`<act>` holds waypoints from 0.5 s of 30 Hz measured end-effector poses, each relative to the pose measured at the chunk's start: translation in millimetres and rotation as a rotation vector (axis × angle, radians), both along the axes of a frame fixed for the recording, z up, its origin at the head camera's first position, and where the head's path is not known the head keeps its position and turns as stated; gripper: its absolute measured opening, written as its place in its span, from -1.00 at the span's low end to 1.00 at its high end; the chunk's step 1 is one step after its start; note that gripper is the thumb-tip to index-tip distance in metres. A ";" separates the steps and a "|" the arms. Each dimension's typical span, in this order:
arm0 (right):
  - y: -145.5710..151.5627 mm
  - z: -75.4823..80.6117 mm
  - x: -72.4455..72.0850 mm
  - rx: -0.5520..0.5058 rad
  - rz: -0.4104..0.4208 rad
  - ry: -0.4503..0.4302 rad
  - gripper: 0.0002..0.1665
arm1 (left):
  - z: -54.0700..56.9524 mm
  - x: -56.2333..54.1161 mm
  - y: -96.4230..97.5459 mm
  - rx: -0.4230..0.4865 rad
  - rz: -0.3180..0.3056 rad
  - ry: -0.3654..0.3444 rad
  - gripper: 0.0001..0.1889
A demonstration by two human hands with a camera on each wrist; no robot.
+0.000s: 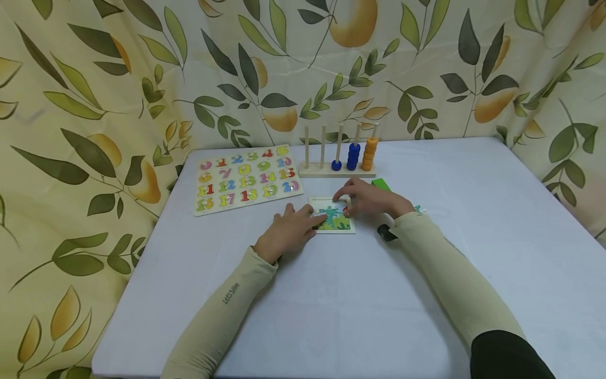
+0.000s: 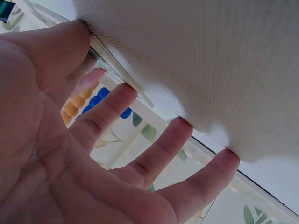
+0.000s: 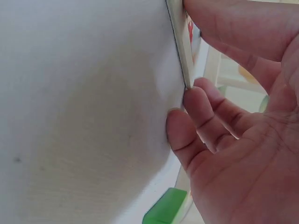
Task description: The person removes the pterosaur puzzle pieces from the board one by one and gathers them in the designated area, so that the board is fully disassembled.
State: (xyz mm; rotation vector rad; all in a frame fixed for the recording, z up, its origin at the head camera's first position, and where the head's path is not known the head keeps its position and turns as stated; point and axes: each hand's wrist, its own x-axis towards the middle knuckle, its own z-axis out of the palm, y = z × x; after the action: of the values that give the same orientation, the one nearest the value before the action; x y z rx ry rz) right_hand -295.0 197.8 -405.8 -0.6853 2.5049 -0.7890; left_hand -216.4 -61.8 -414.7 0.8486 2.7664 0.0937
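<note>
A small picture puzzle [image 1: 337, 225] in a pale frame lies flat on the white-covered table, showing a teal figure on green ground. My left hand [image 1: 288, 231] is at its left side, fingers spread and mostly straight, one reaching onto the picture. In the left wrist view, other fingertips [image 2: 227, 158] rest on the cloth. From the right, my right hand [image 1: 366, 199] touches the puzzle's upper and right parts and hides some of it. The right wrist view shows the thumb [image 3: 243, 23] against the frame, with loosely bent fingers beside its edge.
A number board [image 1: 248, 179] with coloured numerals lies at the back left. Behind the puzzle stands a wooden peg counter [image 1: 337, 172] with blue and orange beads. A green block [image 1: 381, 184], a black object [image 1: 387, 232] and a partly hidden coloured piece [image 1: 418, 209] lie around the right wrist.
</note>
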 end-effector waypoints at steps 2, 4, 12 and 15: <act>-0.4 1.1 -0.8 0.002 0.015 0.003 -0.51 | 0.3 0.3 0.2 0.000 -0.001 0.001 -0.44; -1.4 2.1 -2.9 0.017 0.030 0.006 -0.52 | 0.4 0.5 0.1 0.003 -0.001 0.002 -0.44; -9.2 9.4 -10.0 0.116 0.073 -0.003 -0.56 | -0.4 0.8 -1.3 0.006 0.002 0.014 -0.44; -10.8 13.4 -10.7 0.149 0.061 -0.026 -0.56 | 0.0 0.9 -0.6 0.008 -0.002 0.019 -0.45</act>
State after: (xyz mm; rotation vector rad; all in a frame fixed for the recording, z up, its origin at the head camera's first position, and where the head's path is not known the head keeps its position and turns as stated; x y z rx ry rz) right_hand -305.7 187.0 -392.5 -0.6913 2.4765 -0.5797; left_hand -215.5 -62.4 -414.7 0.8585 2.7844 0.0962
